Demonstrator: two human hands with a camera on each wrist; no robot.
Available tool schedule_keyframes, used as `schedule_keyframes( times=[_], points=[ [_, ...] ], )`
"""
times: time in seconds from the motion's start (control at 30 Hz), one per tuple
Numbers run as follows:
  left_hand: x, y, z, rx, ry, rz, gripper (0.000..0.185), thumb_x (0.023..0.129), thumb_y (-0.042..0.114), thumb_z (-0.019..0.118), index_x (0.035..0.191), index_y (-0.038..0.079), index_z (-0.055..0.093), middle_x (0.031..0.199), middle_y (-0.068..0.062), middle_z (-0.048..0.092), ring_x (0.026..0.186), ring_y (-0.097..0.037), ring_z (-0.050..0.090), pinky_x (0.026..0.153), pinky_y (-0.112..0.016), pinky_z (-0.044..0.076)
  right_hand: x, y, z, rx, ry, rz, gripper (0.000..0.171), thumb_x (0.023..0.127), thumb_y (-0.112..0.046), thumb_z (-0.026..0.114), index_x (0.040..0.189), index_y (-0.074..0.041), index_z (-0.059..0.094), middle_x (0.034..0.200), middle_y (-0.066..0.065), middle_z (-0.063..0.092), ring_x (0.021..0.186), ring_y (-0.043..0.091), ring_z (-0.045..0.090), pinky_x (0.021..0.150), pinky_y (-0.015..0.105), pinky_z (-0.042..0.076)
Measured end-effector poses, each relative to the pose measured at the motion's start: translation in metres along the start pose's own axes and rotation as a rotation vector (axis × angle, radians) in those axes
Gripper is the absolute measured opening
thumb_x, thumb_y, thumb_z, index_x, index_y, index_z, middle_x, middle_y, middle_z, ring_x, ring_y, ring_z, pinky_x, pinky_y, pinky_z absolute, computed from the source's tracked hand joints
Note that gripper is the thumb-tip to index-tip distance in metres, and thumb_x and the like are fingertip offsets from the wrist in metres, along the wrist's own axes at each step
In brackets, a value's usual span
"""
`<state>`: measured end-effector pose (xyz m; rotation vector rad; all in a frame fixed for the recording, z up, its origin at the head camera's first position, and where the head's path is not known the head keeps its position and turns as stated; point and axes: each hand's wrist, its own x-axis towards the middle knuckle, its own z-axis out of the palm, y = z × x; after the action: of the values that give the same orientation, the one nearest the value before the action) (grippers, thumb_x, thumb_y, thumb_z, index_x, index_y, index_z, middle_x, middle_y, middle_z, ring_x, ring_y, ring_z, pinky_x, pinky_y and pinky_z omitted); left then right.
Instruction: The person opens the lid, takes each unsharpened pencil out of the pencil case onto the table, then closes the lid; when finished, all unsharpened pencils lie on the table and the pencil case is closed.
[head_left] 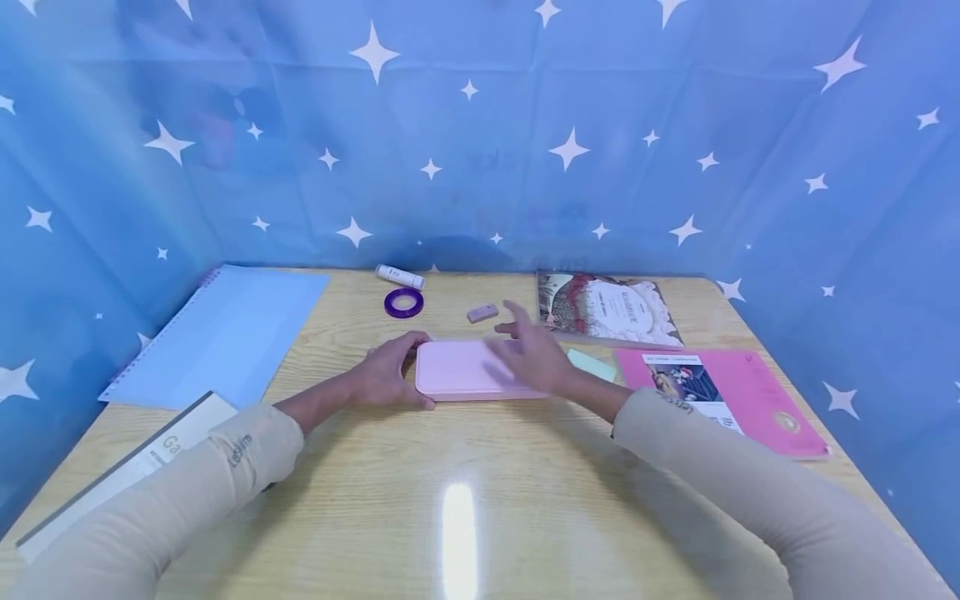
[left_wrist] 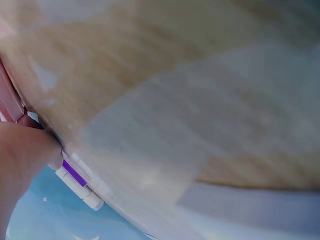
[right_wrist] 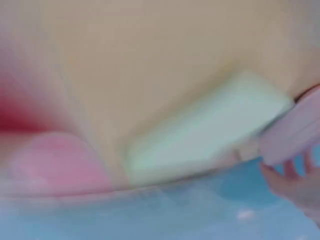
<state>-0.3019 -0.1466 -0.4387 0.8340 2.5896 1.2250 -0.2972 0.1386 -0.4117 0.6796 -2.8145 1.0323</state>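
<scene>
A pink pencil case (head_left: 457, 367) with rounded corners lies flat in the middle of the table. My left hand (head_left: 386, 373) grips its left end, thumb at the front corner and fingers at the back. Blurred, my right hand (head_left: 532, 350) hovers over the case's right end with its fingers spread and holds nothing. In the right wrist view, the fingers of a hand (right_wrist: 295, 185) show by the case (right_wrist: 292, 127). A pale green pad (head_left: 591, 365) lies partly behind the right wrist. Just beyond the case sits a small lilac eraser (head_left: 482, 313).
Behind the left hand lie a purple tape roll (head_left: 403, 303) and a white glue stick (head_left: 401, 277). A blue notebook (head_left: 225, 333) and a white book (head_left: 142, 467) are at left. At right are a picture book (head_left: 611, 308) and a pink folder (head_left: 765, 400). A starry blue curtain (head_left: 480, 125) hangs behind.
</scene>
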Motion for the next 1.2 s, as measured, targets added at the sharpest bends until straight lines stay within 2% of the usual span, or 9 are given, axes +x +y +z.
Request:
schedule_keyframes(
  times=[0.13, 0.23, 0.37, 0.47, 0.57, 0.67, 0.8, 0.93, 1.2],
  points=[
    [0.001, 0.001, 0.001, 0.027, -0.008, -0.005, 0.092, 0.063, 0.027, 0.095, 0.136, 0.006, 0.044, 0.125, -0.007, 0.057, 0.116, -0.023, 0.055, 0.102, -0.041, 0.043, -0.002, -0.009, 0.002, -0.173, -0.083, -0.087, 0.065, 0.096, -0.039, 0.061, 0.15, -0.008, 0.04, 0.144, 0.013, 0.053, 0.132, 0.039, 0.047, 0.107, 0.064, 0.029],
    [0.0, 0.002, -0.002, 0.078, -0.006, -0.027, 0.093, 0.062, 0.031, 0.095, 0.136, 0.008, 0.044, 0.126, -0.007, 0.057, 0.118, -0.024, 0.054, 0.103, -0.045, 0.038, -0.009, -0.014, 0.003, -0.144, -0.053, -0.115, 0.053, 0.091, -0.03, 0.069, 0.137, -0.008, 0.056, 0.141, 0.012, 0.055, 0.131, 0.036, 0.046, 0.106, 0.061, 0.03],
    [-0.001, 0.003, -0.003, 0.142, -0.011, -0.042, 0.096, 0.063, 0.041, 0.094, 0.138, 0.01, 0.043, 0.128, -0.006, 0.057, 0.12, -0.025, 0.052, 0.099, -0.052, 0.032, -0.026, -0.022, 0.002, -0.042, 0.001, -0.092, 0.033, 0.085, -0.018, 0.073, 0.115, -0.005, 0.068, 0.112, 0.009, 0.065, 0.103, 0.027, 0.056, 0.091, 0.046, 0.045],
    [-0.001, 0.001, -0.003, 0.168, -0.004, -0.058, 0.098, 0.062, 0.044, 0.093, 0.139, 0.011, 0.042, 0.129, -0.005, 0.056, 0.12, -0.025, 0.051, 0.097, -0.052, 0.031, -0.04, -0.028, 0.003, 0.036, -0.011, -0.042, 0.017, 0.086, -0.012, 0.069, 0.101, -0.004, 0.071, 0.088, 0.001, 0.063, 0.079, 0.016, 0.055, 0.074, 0.031, 0.048],
    [-0.002, 0.0, -0.005, 0.159, 0.008, -0.052, 0.096, 0.062, 0.042, 0.094, 0.137, 0.012, 0.044, 0.128, -0.005, 0.057, 0.12, -0.025, 0.051, 0.098, -0.053, 0.031, -0.048, -0.032, 0.004, 0.082, -0.066, -0.012, 0.013, 0.089, -0.011, 0.066, 0.097, -0.003, 0.071, 0.077, -0.004, 0.063, 0.068, 0.009, 0.055, 0.063, 0.025, 0.049],
    [-0.002, -0.002, -0.004, 0.129, 0.001, -0.027, 0.091, 0.063, 0.04, 0.094, 0.135, 0.012, 0.045, 0.127, -0.004, 0.057, 0.121, -0.025, 0.052, 0.1, -0.054, 0.03, -0.053, -0.031, 0.004, 0.031, -0.074, -0.036, 0.014, 0.088, -0.013, 0.069, 0.098, -0.004, 0.072, 0.074, -0.007, 0.063, 0.063, 0.006, 0.055, 0.058, 0.022, 0.048],
    [-0.001, -0.003, -0.004, 0.13, -0.006, -0.03, 0.089, 0.062, 0.041, 0.094, 0.133, 0.015, 0.047, 0.125, -0.001, 0.058, 0.12, -0.023, 0.052, 0.099, -0.054, 0.029, -0.051, -0.026, 0.006, -0.176, -0.022, -0.171, 0.016, 0.083, -0.018, 0.076, 0.097, -0.009, 0.074, 0.082, -0.007, 0.062, 0.072, 0.008, 0.055, 0.06, 0.023, 0.049],
    [-0.001, -0.004, -0.003, 0.125, -0.002, -0.039, 0.089, 0.061, 0.04, 0.094, 0.132, 0.016, 0.048, 0.124, 0.0, 0.058, 0.12, -0.023, 0.052, 0.1, -0.055, 0.028, -0.041, -0.021, 0.007, -0.343, 0.005, -0.289, 0.024, 0.08, -0.024, 0.079, 0.099, -0.013, 0.073, 0.104, 0.001, 0.064, 0.092, 0.019, 0.056, 0.075, 0.034, 0.052],
    [-0.002, 0.0, -0.003, 0.099, -0.023, -0.04, 0.089, 0.062, 0.036, 0.094, 0.134, 0.013, 0.046, 0.127, -0.002, 0.056, 0.122, -0.023, 0.051, 0.104, -0.053, 0.029, -0.017, -0.01, 0.004, -0.332, -0.092, -0.262, 0.056, 0.074, -0.035, 0.083, 0.123, -0.011, 0.066, 0.136, 0.007, 0.057, 0.124, 0.03, 0.051, 0.103, 0.053, 0.042]
  ],
)
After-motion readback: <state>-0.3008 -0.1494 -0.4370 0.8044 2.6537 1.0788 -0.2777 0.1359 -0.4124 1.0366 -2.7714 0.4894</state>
